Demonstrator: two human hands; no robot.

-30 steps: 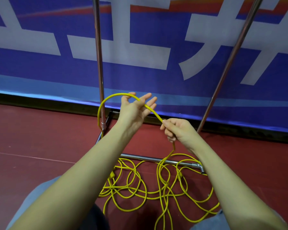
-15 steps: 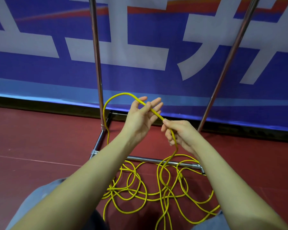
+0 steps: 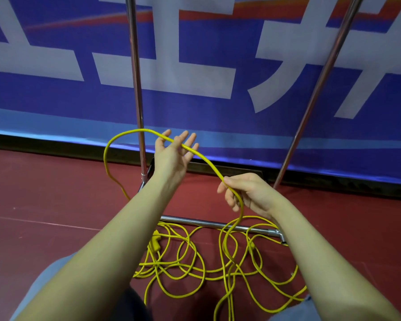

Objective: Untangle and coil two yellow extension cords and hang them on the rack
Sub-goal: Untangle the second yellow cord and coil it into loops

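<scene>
Left hand (image 3: pixel 171 156): fingers spread straight, palm up, a loop of yellow cord (image 3: pixel 134 132) draped across them.
Right hand (image 3: pixel 243 193): pinching the same cord, just at 4 o'clock of the left.
Cord axis: runs 10 to 4 o'clock between the hands (then drops).
Tangle (image 3: pixel 195 258): on the floor (image 3: pixel 44 205) at 6 o'clock, by the rack (image 3: pixel 138 89) base.
Next loop: probably right hand feeds toward left.

Open gap between the rack's two uprights (image 3: pixel 136 89); tangled yellow cords (image 3: pixel 195 262) over its base bar (image 3: pixel 206 223).
</scene>
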